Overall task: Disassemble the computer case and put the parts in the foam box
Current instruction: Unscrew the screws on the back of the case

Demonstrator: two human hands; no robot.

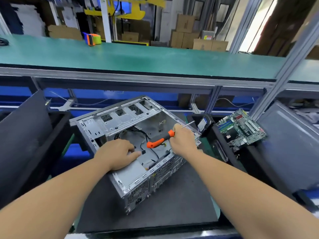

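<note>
Your computer case (131,152) lies open side up on the dark mat (155,213) right in front of you, rear grille facing you. Your left hand (119,153) rests inside it on the grey power supply (128,173), fingers curled down by the black cables (143,135); can't tell if it's pinching anything. Your right hand (183,138) grips the orange-and-black screwdriver (161,139) over the case's right edge, thin shaft pointing up-right. Further right, the motherboard (240,129) and 1 drive (203,124) sit in the black foam box (224,145). Behind it all runs the green shelf (138,61).
</note>
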